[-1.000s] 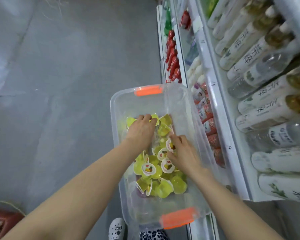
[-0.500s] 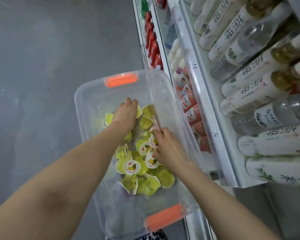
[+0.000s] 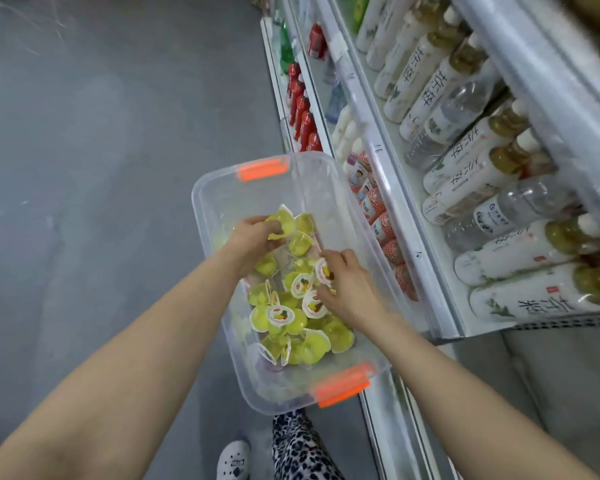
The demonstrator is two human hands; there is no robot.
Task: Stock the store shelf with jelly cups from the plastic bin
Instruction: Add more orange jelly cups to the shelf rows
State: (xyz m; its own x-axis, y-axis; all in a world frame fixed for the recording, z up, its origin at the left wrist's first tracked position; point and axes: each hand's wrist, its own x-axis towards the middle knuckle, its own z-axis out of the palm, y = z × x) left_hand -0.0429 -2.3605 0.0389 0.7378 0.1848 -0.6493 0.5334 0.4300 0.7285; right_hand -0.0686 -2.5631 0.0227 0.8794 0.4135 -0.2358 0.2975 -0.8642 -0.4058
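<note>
**Both hands down in the bin, each on a jelly cup**

Off to your left is bare grey floor (image 3: 84, 168). Your left hand (image 3: 253, 237) reaches into the far half of the clear plastic bin (image 3: 219, 188). Its fingers are curled round a yellow cup (image 3: 283, 221), which it holds tilted just above the others.

The bin sits in front of you, right up against the shelf front, with an orange handle (image 3: 262, 169) at the far end and another (image 3: 342, 384) at the near end. The jelly cups (image 3: 291, 327) lie in a loose heap along its bottom. Most are yellow-green, and several lie with their white printed lids up.

Your right hand (image 3: 347, 289) is in the middle of the heap. Its fingers are bent, and thumb and forefinger pinch a white-lidded cup (image 3: 323, 271) by the edge.

To the right runs the white shelf (image 3: 395, 188), with rows of tea and water bottles (image 3: 465, 168) lying on it. Lower tiers hold small red-patterned bottles (image 3: 383, 226) and, further off, red bottles (image 3: 300, 112).

Below the bin you can see a leopard-print trouser leg (image 3: 298, 448) and a white shoe (image 3: 234, 460).
</note>
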